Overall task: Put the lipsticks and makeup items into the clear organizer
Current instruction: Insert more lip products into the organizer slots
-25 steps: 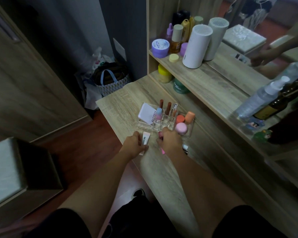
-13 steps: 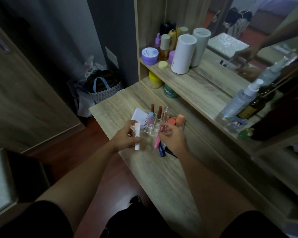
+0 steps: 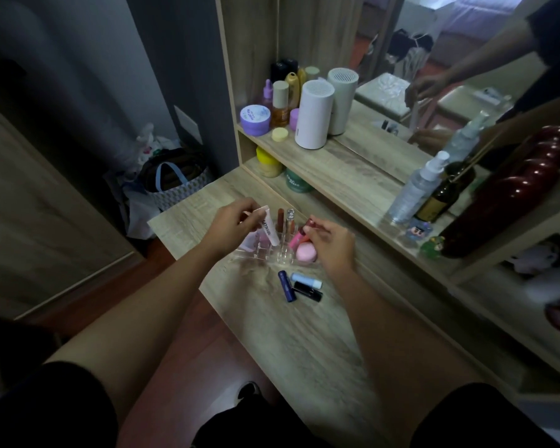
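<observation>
The clear organizer (image 3: 260,256) stands on the wooden dressing table (image 3: 307,331) with lip tubes (image 3: 285,221) upright in its slots and a pink round compact (image 3: 306,252) at its right end. My left hand (image 3: 230,228) holds a white squeeze tube (image 3: 269,228) tilted over the organizer's left half. My right hand (image 3: 332,244) grips a pink lipstick (image 3: 297,238) over the right half. On the table in front of the organizer lie a blue tube (image 3: 286,285), a light blue tube (image 3: 306,280) and a black tube (image 3: 307,291).
The shelf behind carries a white cylinder (image 3: 313,114), a purple jar (image 3: 255,119), bottles, a spray bottle (image 3: 414,189) and a dark red twisted vase (image 3: 511,192). A mirror stands behind the shelf. A yellow jar (image 3: 267,161) and green jar (image 3: 298,183) sit under it. A bag (image 3: 175,184) lies on the floor left.
Both hands have lifted from the table's front up over the organizer, carrying the white tube and the pink lipstick. Three tubes now lie uncovered on the table.
</observation>
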